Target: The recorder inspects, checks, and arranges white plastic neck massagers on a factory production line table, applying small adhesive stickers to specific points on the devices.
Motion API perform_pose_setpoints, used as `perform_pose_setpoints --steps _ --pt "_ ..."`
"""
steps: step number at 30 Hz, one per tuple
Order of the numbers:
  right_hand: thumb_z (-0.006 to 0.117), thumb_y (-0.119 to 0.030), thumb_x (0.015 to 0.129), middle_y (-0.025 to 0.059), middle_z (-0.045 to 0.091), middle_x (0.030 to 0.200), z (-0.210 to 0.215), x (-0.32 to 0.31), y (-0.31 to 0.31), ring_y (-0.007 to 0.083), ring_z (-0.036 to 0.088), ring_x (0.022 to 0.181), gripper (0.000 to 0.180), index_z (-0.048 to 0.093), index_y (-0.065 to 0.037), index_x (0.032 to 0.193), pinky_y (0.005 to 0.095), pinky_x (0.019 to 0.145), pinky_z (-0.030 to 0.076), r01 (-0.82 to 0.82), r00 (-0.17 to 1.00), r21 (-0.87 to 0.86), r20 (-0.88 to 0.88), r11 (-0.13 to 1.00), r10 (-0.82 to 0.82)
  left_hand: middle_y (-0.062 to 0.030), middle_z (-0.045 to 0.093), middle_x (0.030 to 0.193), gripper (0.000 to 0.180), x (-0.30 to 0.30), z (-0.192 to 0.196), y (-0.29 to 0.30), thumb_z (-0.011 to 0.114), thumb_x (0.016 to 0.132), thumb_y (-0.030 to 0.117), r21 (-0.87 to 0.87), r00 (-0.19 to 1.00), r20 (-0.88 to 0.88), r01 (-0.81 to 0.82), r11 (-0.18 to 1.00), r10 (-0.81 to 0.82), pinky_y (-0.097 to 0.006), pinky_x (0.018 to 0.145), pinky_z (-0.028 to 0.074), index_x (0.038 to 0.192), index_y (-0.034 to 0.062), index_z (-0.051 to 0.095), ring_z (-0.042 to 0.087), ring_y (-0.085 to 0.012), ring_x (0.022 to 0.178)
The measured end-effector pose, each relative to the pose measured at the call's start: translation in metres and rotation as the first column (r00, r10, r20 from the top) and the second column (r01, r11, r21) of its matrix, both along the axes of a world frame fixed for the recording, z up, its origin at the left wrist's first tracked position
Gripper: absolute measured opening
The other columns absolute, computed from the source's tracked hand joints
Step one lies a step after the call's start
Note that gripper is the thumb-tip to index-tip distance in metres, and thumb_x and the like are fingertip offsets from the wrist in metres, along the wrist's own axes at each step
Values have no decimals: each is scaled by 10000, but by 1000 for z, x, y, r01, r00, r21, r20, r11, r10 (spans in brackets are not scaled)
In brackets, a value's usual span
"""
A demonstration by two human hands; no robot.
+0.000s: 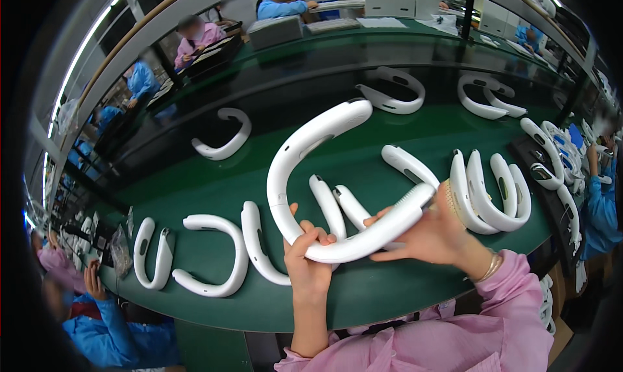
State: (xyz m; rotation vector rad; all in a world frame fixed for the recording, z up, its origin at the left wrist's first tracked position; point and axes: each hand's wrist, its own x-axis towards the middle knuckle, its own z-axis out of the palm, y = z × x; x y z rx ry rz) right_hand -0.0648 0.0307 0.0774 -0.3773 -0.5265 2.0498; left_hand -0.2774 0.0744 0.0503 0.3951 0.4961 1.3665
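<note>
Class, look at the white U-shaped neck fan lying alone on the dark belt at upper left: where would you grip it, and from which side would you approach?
Probably best at the curved middle of the lone white neck fan, coming from above on its right-hand outer bend. It lies flat on the dark belt with its open ends pointing left, so the bend is the thickest, most balanced part and both arms would hang evenly. Nothing touches it, so fingers can wrap around freely.

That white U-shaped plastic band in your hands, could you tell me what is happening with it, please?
A person in pink sleeves holds one white U-shaped plastic neckband up over the green conveyor belt. The left hand grips its curved base, and the right hand clasps one arm near its tip. More white neckbands lie on the belt all around.
</note>
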Motion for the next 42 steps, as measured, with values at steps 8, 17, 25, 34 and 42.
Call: perform_pose_setpoints --steps 8,17,25,34,42 --pt "685 -338 751 174 647 857 41 3 7 289 650 663 523 537 -2 1122 368 637 506 -701 121 290 949 652 -292 -19 422 602 484 2 20 9 517 725 13 9 975 -206 -84 996 84 -215 442 367 1197 -48 431 393 -68 448" --pt "663 -132 682 234 608 787 43 -28 -6 379 630 653 390 493 32 993 433 555 510 -780 -194 160 857 605 -477 -12 412 600 491 -4 16 20 486 663 23 48 951 -285 -110 993 119 -209 391 369 1147 -56 461 401 -71 424" --pt "640 -136 687 158 643 855 29 -20 20 335 641 733 349 548 -21 1003 412 670 506 -751 -15 309 875 583 -483 -17 446 687 445 -17 16 23 556 749 83 61 928 -344 -133 989 146 -230 447 391 1169 -20 449 420 -64 473" --pt "651 -151 674 90 640 740 23 -3 121 162 622 617 366 592 -47 1020 295 559 499 -447 167 534 838 718 -519 -146 411 1305 494 -27 4 25 493 893 207 223 907 -353 -156 962 229 -378 954 373 1316 -11 361 470 -223 1101" --pt "680 -282 758 185 587 1116 -57 75 270 349 527 1067 501 561 -14 1165 394 955 391 -362 -101 812 455 458 -885 -84 548 1012 270 -7 4 23 541 813 131 92 883 -460 -59 994 95 -280 750 432 1057 16 544 539 -164 838"
